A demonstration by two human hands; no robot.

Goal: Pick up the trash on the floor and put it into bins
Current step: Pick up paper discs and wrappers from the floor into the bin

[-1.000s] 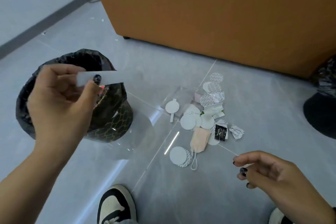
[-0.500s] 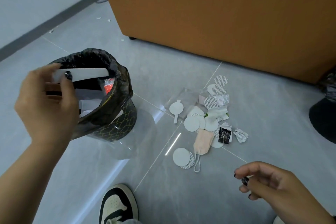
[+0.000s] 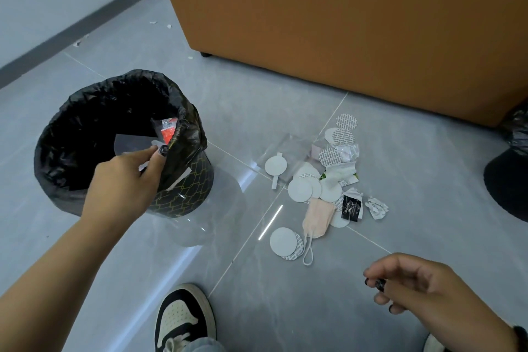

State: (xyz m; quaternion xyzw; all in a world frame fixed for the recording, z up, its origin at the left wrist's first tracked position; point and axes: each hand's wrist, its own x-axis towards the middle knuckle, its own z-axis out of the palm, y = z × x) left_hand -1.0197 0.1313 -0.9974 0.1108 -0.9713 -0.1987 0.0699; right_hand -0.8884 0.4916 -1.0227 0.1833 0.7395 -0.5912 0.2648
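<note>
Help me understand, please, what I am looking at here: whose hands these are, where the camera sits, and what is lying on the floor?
There is no machine here. A person wears a wide-angle camera on the head, so the single view looks forward and down at their own two bare hands and a shoe.

The left hand reaches over a bin lined with a black bag and pinches a clear plastic sheet with a white strip, lowering it inside. The right hand hangs loosely curled above the floor and seems to hold nothing.

On the grey tiled floor lies a small heap of trash: white round discs, a pink face mask, a black sachet and crumpled wrappers. Behind stands an orange cabinet; a second black bag shows at the right edge.
</note>
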